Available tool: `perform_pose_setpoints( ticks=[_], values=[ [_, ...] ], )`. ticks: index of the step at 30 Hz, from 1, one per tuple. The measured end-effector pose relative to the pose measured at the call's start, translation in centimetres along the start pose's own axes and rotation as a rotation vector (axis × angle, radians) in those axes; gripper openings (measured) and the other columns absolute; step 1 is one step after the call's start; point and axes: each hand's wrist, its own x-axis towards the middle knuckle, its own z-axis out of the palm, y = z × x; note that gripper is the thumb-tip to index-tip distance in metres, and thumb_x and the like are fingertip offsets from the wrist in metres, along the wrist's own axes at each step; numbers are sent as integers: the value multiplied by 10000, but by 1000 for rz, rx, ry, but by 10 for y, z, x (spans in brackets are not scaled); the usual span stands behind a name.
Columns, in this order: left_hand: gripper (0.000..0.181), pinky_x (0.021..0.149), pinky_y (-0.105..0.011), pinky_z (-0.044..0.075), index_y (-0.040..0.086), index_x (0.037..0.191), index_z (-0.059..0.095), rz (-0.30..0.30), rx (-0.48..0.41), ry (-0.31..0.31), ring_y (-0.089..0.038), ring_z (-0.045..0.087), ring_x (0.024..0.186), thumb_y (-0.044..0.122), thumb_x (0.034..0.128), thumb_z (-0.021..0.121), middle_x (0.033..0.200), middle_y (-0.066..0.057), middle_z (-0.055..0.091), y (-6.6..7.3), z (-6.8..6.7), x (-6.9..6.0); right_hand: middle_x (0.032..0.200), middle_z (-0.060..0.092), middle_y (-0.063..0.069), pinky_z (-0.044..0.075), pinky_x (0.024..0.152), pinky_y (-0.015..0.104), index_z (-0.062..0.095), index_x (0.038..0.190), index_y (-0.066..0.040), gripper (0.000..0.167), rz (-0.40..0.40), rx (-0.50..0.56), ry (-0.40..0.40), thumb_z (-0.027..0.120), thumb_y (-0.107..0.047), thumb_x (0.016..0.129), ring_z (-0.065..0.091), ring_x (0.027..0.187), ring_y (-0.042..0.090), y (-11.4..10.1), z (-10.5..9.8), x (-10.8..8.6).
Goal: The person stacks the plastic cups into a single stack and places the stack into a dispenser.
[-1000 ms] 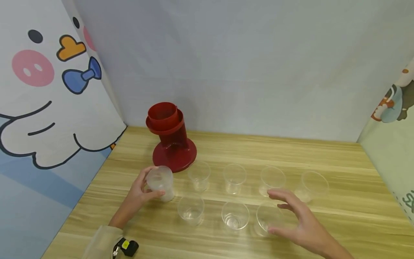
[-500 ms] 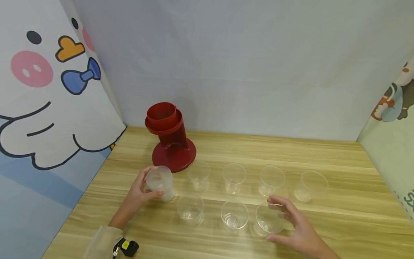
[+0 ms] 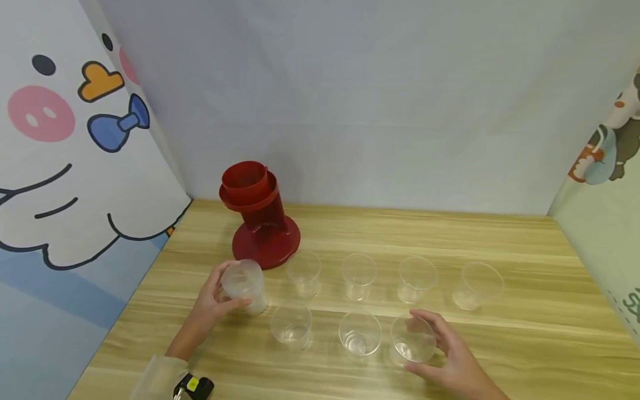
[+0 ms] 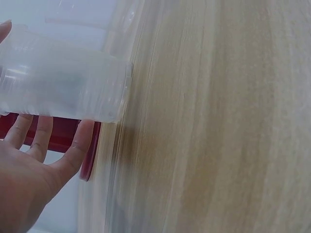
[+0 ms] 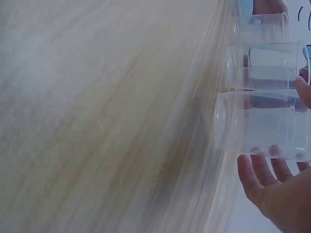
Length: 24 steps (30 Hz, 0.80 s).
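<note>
A stack of clear plastic cups [image 3: 243, 280] stands upright on the left of the table, and my left hand [image 3: 209, 304] holds it from the left side. In the left wrist view the fingertips [image 4: 82, 133] rest along the frosted-looking stack [image 4: 65, 77]. My right hand [image 3: 450, 361] has its thumb and fingers curled round a clear plastic cup [image 3: 413, 340], the rightmost of three in the front row. The right wrist view shows this cup [image 5: 262, 124] between thumb and fingers [image 5: 249, 174], upright on the table.
The other two front cups [image 3: 360, 334] stand to its left. Behind them is a row of several clear cups [image 3: 359, 276]. A red stand with a cup-shaped top [image 3: 265, 228] is at the back left. A pale cloth wall [image 3: 375, 111] closes off the wooden table [image 3: 525, 333].
My right hand has moved left and its fingers have come in round the front right cup. The left hand stays on the stack. The head view has shifted slightly.
</note>
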Motion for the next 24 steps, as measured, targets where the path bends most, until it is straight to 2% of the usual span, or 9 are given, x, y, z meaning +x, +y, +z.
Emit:
perform_pose_setpoints(
  ticks=[5, 9, 16, 19, 24],
  values=[
    [724, 854, -263, 457, 128, 1394, 328, -8, -8, 1, -191, 435, 1129, 60, 801, 737, 1343, -62, 376, 0, -2, -3, 1208, 569, 95, 430, 894, 235, 392, 1368, -75, 793, 23, 24, -6, 832, -137, 711, 538, 1118, 129, -3, 2, 0],
    [723, 839, -258, 467, 120, 1395, 325, 2, -16, 3, -176, 447, 1114, 55, 802, 735, 1340, -71, 377, -2, -3, -3, 1196, 563, 134, 415, 902, 198, 363, 1361, -53, 778, 22, 61, -16, 814, -108, 730, 546, 1111, 139, -4, 2, 1],
    [722, 836, -271, 473, 131, 1388, 336, 23, -11, -4, -178, 456, 1115, 52, 796, 741, 1333, -55, 385, -3, -5, -3, 1184, 560, 120, 480, 861, 277, 374, 1359, -46, 784, -31, 88, 6, 815, -45, 710, 562, 1087, 153, -9, 2, 3],
    [719, 826, -268, 478, 118, 1389, 338, 31, -15, -4, -167, 462, 1108, 39, 797, 737, 1332, -58, 385, -3, -4, -2, 1180, 559, 106, 484, 852, 270, 374, 1363, -31, 800, -78, 106, 17, 808, 18, 693, 556, 1089, 154, -12, -1, 5],
    [714, 819, -271, 480, 115, 1385, 345, 36, -24, -7, -166, 465, 1103, 33, 794, 737, 1336, -69, 385, -1, -2, -2, 1195, 557, 81, 461, 883, 236, 368, 1374, -39, 804, -71, 124, 10, 804, 18, 701, 534, 1119, 144, -21, -6, 6]
  ],
)
